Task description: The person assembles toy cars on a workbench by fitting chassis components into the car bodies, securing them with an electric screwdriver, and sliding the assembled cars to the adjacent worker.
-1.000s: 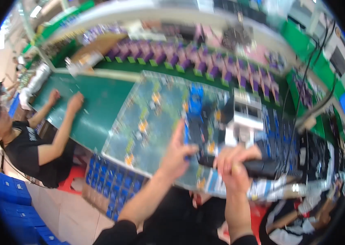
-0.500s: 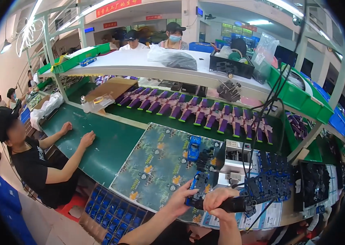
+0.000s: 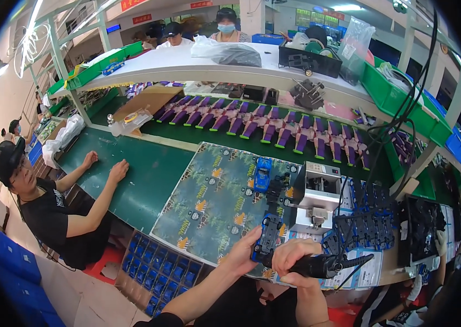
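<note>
In my left hand [image 3: 243, 254] is a blue toy car [image 3: 269, 231], its black underside turned up. My right hand [image 3: 294, 257] is wrapped around a black electric screwdriver [image 3: 317, 266], which lies nearly level with its cable trailing off to the right. The screwdriver's front end meets the near end of the car; its tip is hidden by my fingers. Just beyond, another blue toy car [image 3: 262, 174] rests on the patterned mat [image 3: 203, 201]. Black chassis parts [image 3: 277, 192] lie beside that car.
A boxy metal machine [image 3: 317, 188] stands right of the mat. Further right are rows of black-and-blue car undersides [image 3: 350, 234]. Purple parts [image 3: 274, 125] line the green belt. A carton of blue pieces [image 3: 159, 270] sits lower left. A co-worker [image 3: 50, 207] sits left; black cables hang at right.
The whole view has shifted slightly. Both my hands keep their hold on the toy car and the screwdriver. The co-worker at left has raised their head.
</note>
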